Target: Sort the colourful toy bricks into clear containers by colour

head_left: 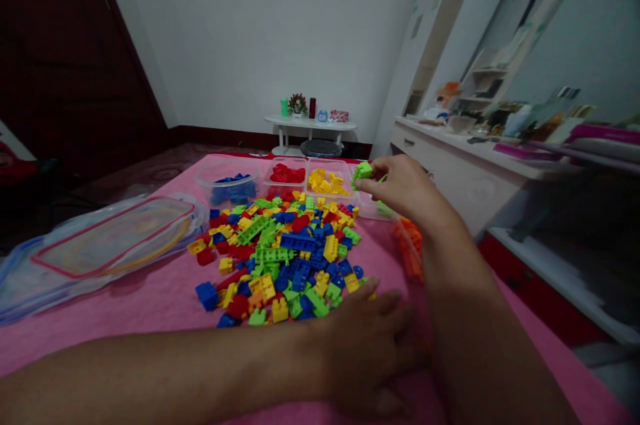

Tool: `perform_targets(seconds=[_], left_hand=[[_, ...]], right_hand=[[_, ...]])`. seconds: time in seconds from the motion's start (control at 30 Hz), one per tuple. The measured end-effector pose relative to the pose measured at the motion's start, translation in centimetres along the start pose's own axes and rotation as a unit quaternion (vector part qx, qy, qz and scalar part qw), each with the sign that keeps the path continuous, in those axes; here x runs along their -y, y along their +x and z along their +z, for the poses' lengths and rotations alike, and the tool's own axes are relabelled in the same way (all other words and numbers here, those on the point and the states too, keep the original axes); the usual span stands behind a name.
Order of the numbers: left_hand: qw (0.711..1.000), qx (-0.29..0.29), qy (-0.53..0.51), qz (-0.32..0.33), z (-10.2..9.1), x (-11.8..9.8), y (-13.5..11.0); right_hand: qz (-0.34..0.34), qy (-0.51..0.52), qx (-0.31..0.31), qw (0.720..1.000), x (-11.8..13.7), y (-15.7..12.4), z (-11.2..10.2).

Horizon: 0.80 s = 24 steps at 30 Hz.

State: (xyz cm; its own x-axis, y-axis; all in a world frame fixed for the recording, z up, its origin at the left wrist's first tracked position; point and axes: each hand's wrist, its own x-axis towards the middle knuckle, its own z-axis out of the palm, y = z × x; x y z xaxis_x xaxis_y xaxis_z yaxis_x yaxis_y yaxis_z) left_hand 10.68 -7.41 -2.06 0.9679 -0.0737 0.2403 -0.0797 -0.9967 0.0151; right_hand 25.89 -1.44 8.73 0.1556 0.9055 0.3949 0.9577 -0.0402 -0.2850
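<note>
A mixed pile of plastic building bricks (295,258) in red, yellow, blue and green spreads over the pink-covered table (165,305). My right hand (400,183) pinches a light green toy brick (362,172) between thumb and fingers. It is raised over a clear box with green bricks (384,209), which the hand partly hides. My left hand (373,348) lies open at the pile's near right edge, palm down with fingers spread, its fingertips beside a few bricks.
Behind the pile stand clear boxes of blue bricks (234,189), red bricks (287,174) and yellow bricks (326,181). Orange bricks (409,245) sit beside my right forearm. Stacked clear lids (115,238) lie at left. A white dresser (450,155) stands to the right.
</note>
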Motion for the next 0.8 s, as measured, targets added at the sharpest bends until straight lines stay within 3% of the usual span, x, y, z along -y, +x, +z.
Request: perform_targets(seconds=[0.1, 0.3, 0.5, 0.63, 0.8], left_hand=[[1.000, -0.015, 0.008, -0.017, 1.6, -0.1, 0.6], [0.993, -0.009, 0.096, -0.064, 1.4, 1.7, 0.0], [0.982, -0.010, 0.119, -0.144, -1.2, 4.5, -2.9], [0.965, -0.037, 0.097, -0.240, -3.6, 7.2, -5.5], [0.945, -0.074, 0.055, -0.314, -4.3, 11.3, -8.3]], right_hand=[[-0.001, -0.008, -0.010, 1.000, -0.1, 0.1, 0.1], [-0.003, 0.000, 0.005, 1.000, 0.5, 0.1, 0.3], [-0.015, -0.030, 0.019, 0.999, 0.7, 0.3, 1.0], [-0.026, -0.035, 0.029, 0.999, 0.9, 0.5, 2.0], [-0.032, -0.040, 0.088, 0.995, 1.3, 0.4, 3.5]])
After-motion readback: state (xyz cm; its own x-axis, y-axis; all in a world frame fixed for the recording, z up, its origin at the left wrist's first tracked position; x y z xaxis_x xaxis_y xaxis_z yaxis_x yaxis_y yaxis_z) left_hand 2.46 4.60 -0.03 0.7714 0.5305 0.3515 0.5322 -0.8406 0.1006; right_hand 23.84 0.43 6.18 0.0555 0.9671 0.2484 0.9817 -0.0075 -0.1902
